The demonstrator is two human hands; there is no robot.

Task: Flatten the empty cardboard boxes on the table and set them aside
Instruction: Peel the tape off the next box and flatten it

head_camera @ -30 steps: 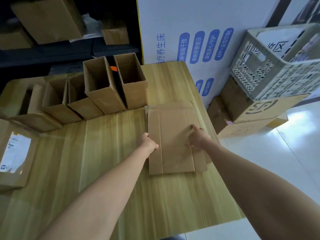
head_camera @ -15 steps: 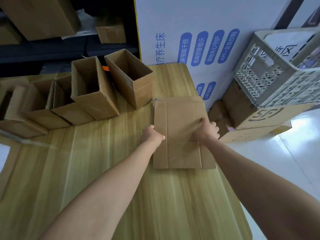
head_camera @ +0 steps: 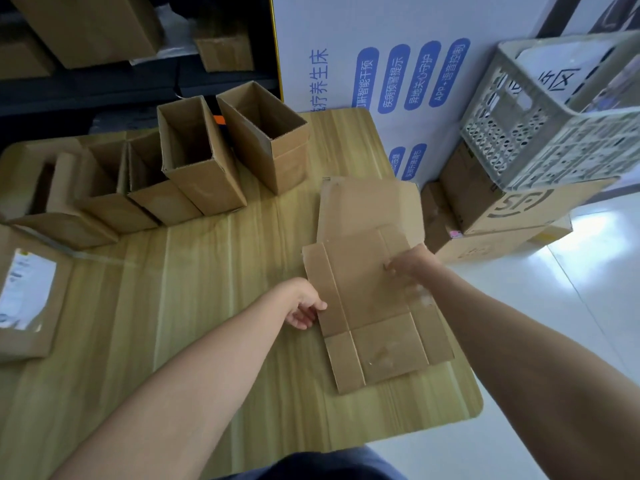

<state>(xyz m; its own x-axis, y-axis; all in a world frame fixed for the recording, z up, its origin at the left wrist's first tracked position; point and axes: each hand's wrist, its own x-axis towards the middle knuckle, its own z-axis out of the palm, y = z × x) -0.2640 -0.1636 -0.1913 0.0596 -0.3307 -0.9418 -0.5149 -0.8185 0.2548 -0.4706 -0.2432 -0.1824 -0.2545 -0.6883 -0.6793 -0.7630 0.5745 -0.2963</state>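
A flattened cardboard box [head_camera: 370, 306] lies at the right side of the wooden table [head_camera: 190, 289], slightly skewed, overlapping a second flattened box [head_camera: 367, 206] behind it. My left hand [head_camera: 304, 306] pinches its left edge, thumb on top. My right hand [head_camera: 410, 265] grips it near the right side with curled fingers. Several open empty boxes stand in a row at the back left, the nearest ones being a tall box [head_camera: 273, 143] and its neighbour [head_camera: 197, 157].
A closed box with a white label [head_camera: 24, 299] sits at the table's left edge. To the right on the floor, a grey plastic crate [head_camera: 554, 116] rests on stacked cartons [head_camera: 502, 209]. A white printed panel [head_camera: 381, 64] stands behind the table.
The top flattened box has slid toward me and turned a little, uncovering the flat box beneath. Both hands came back with it.
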